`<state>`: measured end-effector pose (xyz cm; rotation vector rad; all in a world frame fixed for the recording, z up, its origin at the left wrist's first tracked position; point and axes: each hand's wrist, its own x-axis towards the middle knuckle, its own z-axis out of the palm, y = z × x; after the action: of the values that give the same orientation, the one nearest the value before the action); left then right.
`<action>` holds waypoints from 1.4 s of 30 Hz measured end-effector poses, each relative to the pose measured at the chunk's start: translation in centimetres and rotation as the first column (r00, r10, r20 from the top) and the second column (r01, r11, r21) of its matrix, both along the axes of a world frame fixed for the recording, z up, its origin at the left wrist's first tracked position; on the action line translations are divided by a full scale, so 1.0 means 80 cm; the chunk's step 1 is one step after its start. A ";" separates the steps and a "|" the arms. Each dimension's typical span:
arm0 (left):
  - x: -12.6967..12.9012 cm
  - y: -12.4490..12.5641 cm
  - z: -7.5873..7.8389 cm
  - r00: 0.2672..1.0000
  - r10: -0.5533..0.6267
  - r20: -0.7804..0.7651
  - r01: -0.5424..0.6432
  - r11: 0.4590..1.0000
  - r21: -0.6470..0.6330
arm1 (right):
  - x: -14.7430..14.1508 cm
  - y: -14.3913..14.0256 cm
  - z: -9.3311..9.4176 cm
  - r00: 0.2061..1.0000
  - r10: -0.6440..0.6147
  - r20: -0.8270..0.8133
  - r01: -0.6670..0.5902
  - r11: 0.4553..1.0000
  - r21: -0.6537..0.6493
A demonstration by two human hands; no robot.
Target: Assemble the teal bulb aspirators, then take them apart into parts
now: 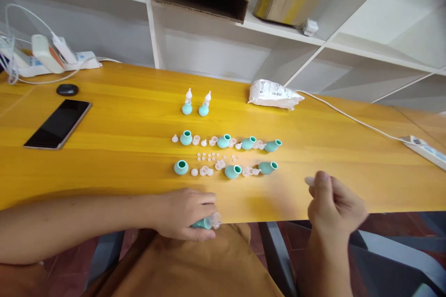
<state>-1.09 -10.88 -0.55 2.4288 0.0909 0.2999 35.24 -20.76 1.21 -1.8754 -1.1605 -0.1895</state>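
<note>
Head view: left hand (184, 213) at the yellow wooden desk (104, 167) edge, grip wrapped round a teal rubber bulb with clear plastic cap (207, 222) | right hand (332, 206), grip pinching a small clear plastic tip (309, 180) | more teal bulbs (228, 155) lie mid-desk

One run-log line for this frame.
left hand: grips teal bulb | right hand: pinches clear tip | table: bulbs, small parts in rows
</note>
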 end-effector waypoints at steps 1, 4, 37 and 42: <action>0.000 0.000 0.000 1.000 0.000 0.002 0.000 1.000 -0.012 | 0.006 0.007 -0.005 1.000 -0.019 0.014 0.020 0.999 -0.048; 0.000 0.002 0.002 1.000 0.016 0.001 -0.016 0.999 -0.049 | 0.010 0.035 -0.017 0.989 0.042 0.145 0.010 0.941 -0.338; 0.005 0.001 0.027 0.968 0.113 -0.225 -0.180 0.935 -0.306 | -0.152 0.014 -0.034 0.266 0.908 0.323 -0.921 0.338 -0.194; 0.007 -0.007 0.011 0.976 0.089 -0.197 -0.116 0.985 -0.129 | -0.152 0.015 -0.038 0.225 0.905 0.361 -0.907 0.329 -0.261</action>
<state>-0.53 -11.40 0.35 2.3109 0.3128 0.1015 23.10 -19.57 -1.87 -0.8080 -2.4231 0.0657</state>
